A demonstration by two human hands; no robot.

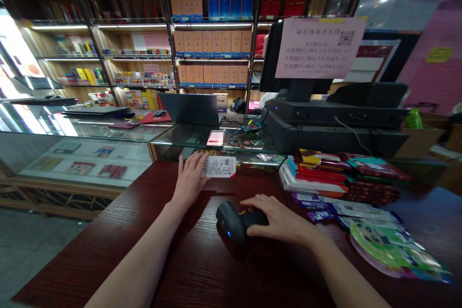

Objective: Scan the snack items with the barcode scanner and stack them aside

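Observation:
A small flat white pack [220, 167] with print, a barcode and a red corner is between the fingers and thumb of my left hand [193, 175]. Its barcode side faces me, and its left end is covered by the fingers. Closer to me, a dark barcode scanner [231, 223] lies on its side over the dark red-brown wooden counter [202, 269], a blue light lit on its head. My right hand [276, 216] is around the scanner's handle, index finger along the far side and thumb on the near side. The palm hides the rest of the handle.
Stacked snack packs [325, 173], purple-and-white sticks [321, 211] and a green panda-print package [386, 245] lie to the right. Behind stand a monitor with a pink paper sign [317, 48], a laptop [195, 108] and a glass display case [90, 159].

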